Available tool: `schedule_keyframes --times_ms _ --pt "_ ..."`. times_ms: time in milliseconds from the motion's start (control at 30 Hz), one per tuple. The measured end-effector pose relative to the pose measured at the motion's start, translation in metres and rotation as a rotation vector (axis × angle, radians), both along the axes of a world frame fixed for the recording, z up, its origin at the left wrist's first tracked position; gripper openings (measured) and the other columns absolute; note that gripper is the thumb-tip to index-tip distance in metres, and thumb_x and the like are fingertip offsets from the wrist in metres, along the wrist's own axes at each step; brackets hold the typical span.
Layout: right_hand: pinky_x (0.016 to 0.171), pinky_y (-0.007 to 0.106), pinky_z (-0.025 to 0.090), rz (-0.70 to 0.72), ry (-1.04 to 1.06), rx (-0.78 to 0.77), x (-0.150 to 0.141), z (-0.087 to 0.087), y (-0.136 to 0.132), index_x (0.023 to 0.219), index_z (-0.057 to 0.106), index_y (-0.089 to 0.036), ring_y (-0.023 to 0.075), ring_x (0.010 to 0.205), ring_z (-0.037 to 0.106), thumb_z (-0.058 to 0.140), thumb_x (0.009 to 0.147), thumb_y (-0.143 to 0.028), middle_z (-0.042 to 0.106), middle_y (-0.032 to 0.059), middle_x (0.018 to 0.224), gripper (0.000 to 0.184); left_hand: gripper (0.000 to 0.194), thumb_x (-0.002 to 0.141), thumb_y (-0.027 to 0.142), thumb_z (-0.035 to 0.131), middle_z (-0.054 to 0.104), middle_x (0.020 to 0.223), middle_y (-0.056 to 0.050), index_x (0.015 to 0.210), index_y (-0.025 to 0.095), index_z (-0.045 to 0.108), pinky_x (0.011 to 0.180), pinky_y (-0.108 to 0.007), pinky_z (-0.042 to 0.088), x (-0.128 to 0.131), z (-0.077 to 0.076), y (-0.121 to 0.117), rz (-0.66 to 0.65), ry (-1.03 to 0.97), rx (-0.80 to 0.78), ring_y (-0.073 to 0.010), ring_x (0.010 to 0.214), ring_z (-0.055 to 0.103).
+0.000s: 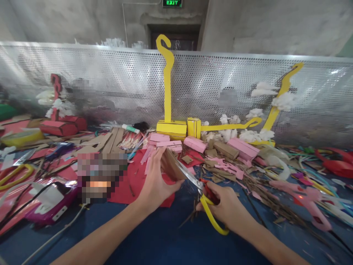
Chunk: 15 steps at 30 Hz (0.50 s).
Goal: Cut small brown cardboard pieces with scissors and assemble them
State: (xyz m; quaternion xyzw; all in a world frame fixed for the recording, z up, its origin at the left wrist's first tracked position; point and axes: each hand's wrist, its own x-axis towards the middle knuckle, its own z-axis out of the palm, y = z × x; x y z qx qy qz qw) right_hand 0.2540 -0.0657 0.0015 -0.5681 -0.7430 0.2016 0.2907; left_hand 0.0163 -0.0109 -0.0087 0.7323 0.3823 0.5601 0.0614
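Observation:
Between the thumb and fingers of my left hand (156, 180) is a brown piece of cardboard (172, 166), tilted up above the table. My right hand (227, 204) grips a pair of scissors (208, 211) with yellow and red handles. The metal blades lie along the right edge of the cardboard; whether they are cutting into it I cannot tell. A sheet of red paper (121, 189) lies under and beside my left hand. Just beyond it sit several small pink boxes (195, 144) and brown cardboard scraps (226, 150).
A yellow hook-topped figure (167, 84) stands on a yellow base against a perforated metal screen (121, 84). Pink glue gun (309, 202) lies at right, near thin brown strips. Purple device (52, 206) and its white cable are at left. Another pair of yellow-handled scissors (27, 170) lies far left.

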Motion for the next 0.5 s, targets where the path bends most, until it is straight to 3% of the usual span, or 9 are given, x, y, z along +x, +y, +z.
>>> schedule_keyframes --times_ms 267,500 --pt "0.050 0.023 0.034 -0.022 0.060 -0.039 0.0046 -0.0079 0.0062 0.065 0.049 -0.022 0.0125 0.056 0.043 0.077 0.077 -0.051 0.054 -0.0048 0.057 0.042 0.106 0.070 0.029 0.087 0.040 0.153 -0.015 0.155 0.032 0.023 0.117 -0.065 0.036 0.0004 0.0026 -0.0017 0.048 0.023 -0.014 -0.0385 0.146 0.037" --pt "0.056 0.026 0.037 -0.030 0.008 -0.006 -0.0010 0.0008 0.0000 0.074 0.051 -0.022 0.0151 0.061 0.050 0.073 0.080 -0.044 0.060 -0.0031 0.067 0.032 0.107 0.070 0.028 0.088 0.042 0.151 -0.016 0.154 0.031 0.023 0.117 -0.064 0.035 -0.0001 0.0061 -0.0022 0.047 0.028 0.020 -0.0394 0.147 0.036"
